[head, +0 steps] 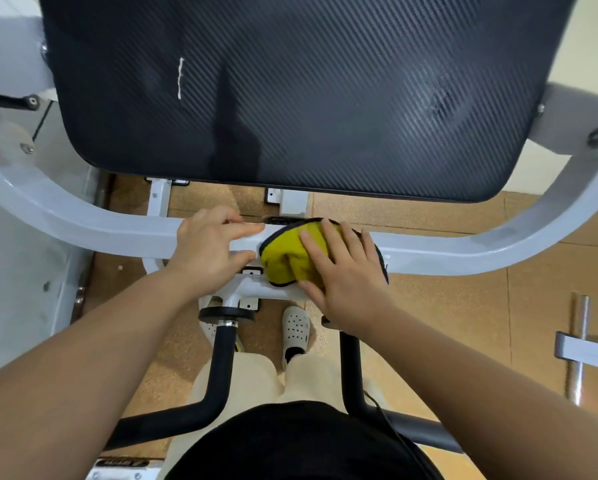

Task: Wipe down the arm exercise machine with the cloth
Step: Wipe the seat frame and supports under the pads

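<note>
head view: looking down from above the person's own arms at the machine.
white crossbar: a curved painted tube that runs side to side across the middle, and the landmark for every place below.
cloth: yellow with a dark hem, bunched on top of the crossbar at its centre and draped over the near edge.
right hand: lies palm down on the cloth and presses it onto the crossbar, fingers straight and spread apart, thumb out along the near side.
left hand: on the crossbar just beside the cloth. it holds the tube, with the forefinger along the top and the thumb on the near face, both tips close to the cloth. the other fingers seem to bend over the far edge, but that part is poorly seen.
black pad: a large textured cushion beyond the crossbar, filling the upper part of the view, with a short pale scratch on it.
black handles: two padded bars on the near side of the crossbar, one at each side of the person's legs.
white shoe: a perforated clog on the floor below the crossbar, between the handles.
floor: tan speckled tiles under the crossbar.
steel bar: well off toward the crossbar's right end, on the near side.
</note>
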